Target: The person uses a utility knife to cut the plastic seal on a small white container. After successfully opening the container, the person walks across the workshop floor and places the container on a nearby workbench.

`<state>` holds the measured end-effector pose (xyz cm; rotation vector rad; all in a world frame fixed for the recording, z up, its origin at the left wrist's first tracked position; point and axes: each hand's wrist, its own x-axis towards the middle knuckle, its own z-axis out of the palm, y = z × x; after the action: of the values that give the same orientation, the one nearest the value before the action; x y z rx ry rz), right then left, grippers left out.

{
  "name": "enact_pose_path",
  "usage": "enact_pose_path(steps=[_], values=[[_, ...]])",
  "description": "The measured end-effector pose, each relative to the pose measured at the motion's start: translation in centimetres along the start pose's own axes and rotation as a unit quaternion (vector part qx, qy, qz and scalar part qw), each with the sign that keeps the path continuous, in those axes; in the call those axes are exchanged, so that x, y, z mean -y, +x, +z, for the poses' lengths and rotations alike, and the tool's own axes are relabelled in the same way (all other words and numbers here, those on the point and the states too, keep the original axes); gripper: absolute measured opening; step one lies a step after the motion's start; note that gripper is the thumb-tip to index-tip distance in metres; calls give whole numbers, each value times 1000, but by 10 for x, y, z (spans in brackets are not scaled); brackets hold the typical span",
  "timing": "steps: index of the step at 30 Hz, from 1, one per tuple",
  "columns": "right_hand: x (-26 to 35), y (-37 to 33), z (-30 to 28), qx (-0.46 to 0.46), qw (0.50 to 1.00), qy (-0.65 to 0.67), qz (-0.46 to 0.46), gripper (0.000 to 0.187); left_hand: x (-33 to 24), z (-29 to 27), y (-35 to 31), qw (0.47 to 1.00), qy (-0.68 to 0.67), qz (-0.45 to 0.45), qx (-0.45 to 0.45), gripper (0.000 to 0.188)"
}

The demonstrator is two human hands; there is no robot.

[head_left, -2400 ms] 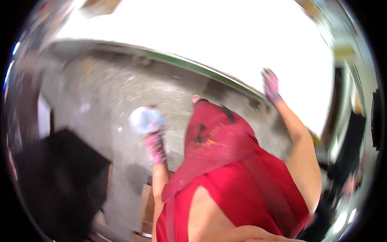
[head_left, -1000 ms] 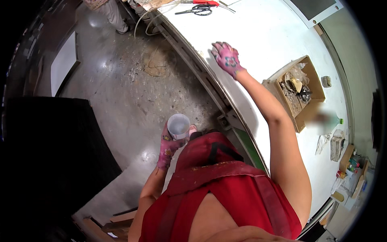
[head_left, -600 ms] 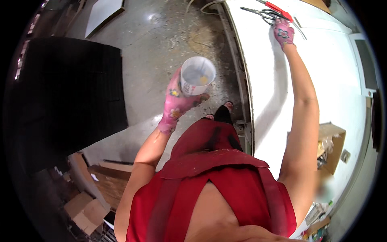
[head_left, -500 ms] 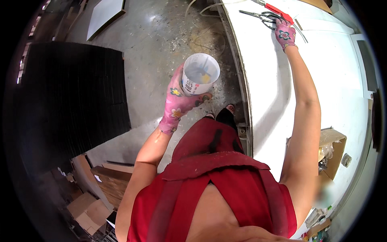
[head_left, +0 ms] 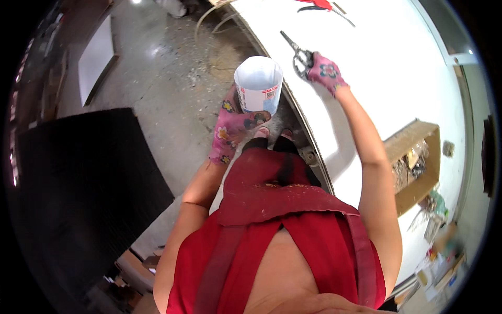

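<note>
My left hand (head_left: pixel 227 133), in a pink flowered glove, is wrapped round a white plastic cup (head_left: pixel 267 94) with printed markings. Its open mouth faces up, and the hand holds it over the floor beside the table edge. In my right hand (head_left: pixel 327 73), also gloved, is a pair of scissors (head_left: pixel 291 43) with black handles. Their blades are together and point away from me above the white tabletop (head_left: pixel 376 63). The fingers of the right hand are partly hidden behind the handles.
A red-handled tool (head_left: pixel 320 4) lies at the table's far side. On the right stands an open cardboard box (head_left: pixel 417 198) holding clear plastic wrapping. To my left are a large black panel (head_left: pixel 89 183) and a white board (head_left: pixel 97 63). A pale hose (head_left: pixel 200 23) trails by the table edge.
My right hand has lifted the scissors away from the red-handled tool and drawn them nearer, toward the cup. My left hand still holds the cup, which is tilted differently. The view has shifted.
</note>
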<state>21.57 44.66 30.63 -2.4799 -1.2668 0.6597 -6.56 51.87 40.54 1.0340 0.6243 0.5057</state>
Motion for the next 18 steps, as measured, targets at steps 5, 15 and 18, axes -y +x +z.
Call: enact_pose_path(steps=[5, 15, 18], values=[[1, -136, -2, 63, 866, 481, 124, 38, -9, -5, 12, 993, 54, 18, 106, 91], [52, -268, -28, -203, 843, 473, 153, 24, -12, 35, 36, 838, 325, 215, 382, 84], [55, -280, -34, -222, 948, 204, 98, 48, -15, 45, 36, 811, 344, 216, 421, 84]])
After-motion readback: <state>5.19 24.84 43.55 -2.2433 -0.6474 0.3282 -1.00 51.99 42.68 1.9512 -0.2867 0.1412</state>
